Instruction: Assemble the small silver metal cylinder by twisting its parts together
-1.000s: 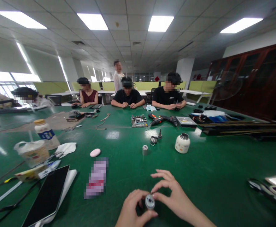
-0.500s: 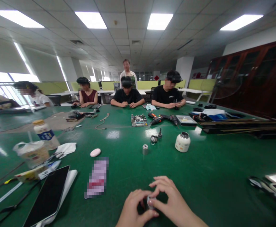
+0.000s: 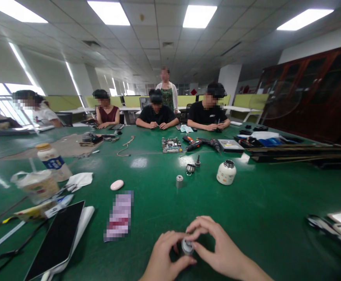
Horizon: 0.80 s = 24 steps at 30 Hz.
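Note:
A small round metal part (image 3: 188, 247) is between my hands near the table's front edge. My left hand (image 3: 168, 255) curls round its left side, thumb below and fingers above. From the right, my right hand (image 3: 212, 244) pinches its upper rim with thumb and fingertips. Farther back on the green table (image 3: 255, 199) a small metal cylinder (image 3: 179, 181) stands upright. Behind it lie a metal piece with a ring (image 3: 190, 168) and a dark pointed part (image 3: 198, 160). A white jar (image 3: 226, 172) with an open top stands to their right.
On the left are a tablet (image 3: 56, 240), a bottle (image 3: 54, 163), a plastic cup (image 3: 37, 186) and cables. A pink oval object (image 3: 117, 185) lies left of centre. A circuit board (image 3: 172, 144) and power drills (image 3: 207, 144) lie farther back. Several people sit across the table; one stands.
My right hand's fingers have shifted, showing more of the metal part's top. The standing person has moved to the right. The camera view has tilted slightly.

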### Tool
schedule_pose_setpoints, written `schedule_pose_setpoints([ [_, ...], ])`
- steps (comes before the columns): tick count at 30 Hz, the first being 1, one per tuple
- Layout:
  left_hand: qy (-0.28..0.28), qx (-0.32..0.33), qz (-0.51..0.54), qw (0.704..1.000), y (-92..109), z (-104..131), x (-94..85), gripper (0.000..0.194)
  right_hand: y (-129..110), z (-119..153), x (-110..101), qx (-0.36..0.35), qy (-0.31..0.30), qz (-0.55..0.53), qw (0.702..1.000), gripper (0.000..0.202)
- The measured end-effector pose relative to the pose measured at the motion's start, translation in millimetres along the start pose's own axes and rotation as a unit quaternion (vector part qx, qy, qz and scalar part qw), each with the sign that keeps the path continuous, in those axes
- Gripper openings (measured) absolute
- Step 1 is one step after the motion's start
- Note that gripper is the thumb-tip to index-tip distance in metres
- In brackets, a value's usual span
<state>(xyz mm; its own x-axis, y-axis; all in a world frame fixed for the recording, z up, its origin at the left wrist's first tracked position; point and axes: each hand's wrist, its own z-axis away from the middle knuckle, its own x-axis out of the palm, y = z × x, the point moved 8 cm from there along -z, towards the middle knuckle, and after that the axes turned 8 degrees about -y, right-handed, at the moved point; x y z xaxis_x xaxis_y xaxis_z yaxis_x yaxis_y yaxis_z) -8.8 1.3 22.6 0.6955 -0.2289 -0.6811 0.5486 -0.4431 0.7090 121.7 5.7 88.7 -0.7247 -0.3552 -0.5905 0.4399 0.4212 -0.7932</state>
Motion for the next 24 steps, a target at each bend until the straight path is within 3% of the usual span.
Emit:
schedule_pose_setpoints([
  [4, 0.001, -0.005, 0.003, 1.000, 0, 0, -0.7, 0.038, 7, -2, -6, 0.027, 0.036, -0.014, 0.999, 0.016],
  [7, 0.008, 0.008, 0.000, 1.000, 1, 1, -0.1, 0.037, 5, -3, 2, 0.025, 0.012, -0.019, 0.999, 0.030],
  [11, 0.021, 0.017, -0.013, 1.000, 0, 1, -0.1, 0.032, 2, -2, 11, 0.022, 0.006, -0.008, 1.000, 0.017],
  [15, 0.018, 0.015, -0.006, 1.000, 3, 0, -2.1, 0.037, 8, -4, -1, 0.029, 0.040, -0.047, 0.998, 0.012],
  [20, 0.009, -0.006, -0.001, 1.000, 3, 1, -4.0, 0.039, 39, -11, -25, 0.032, 0.071, -0.065, 0.995, 0.016],
  [24, 0.014, -0.004, -0.002, 1.000, 2, 2, -3.3, 0.040, 76, -15, -26, 0.050, 0.071, -0.042, 0.995, 0.012],
])
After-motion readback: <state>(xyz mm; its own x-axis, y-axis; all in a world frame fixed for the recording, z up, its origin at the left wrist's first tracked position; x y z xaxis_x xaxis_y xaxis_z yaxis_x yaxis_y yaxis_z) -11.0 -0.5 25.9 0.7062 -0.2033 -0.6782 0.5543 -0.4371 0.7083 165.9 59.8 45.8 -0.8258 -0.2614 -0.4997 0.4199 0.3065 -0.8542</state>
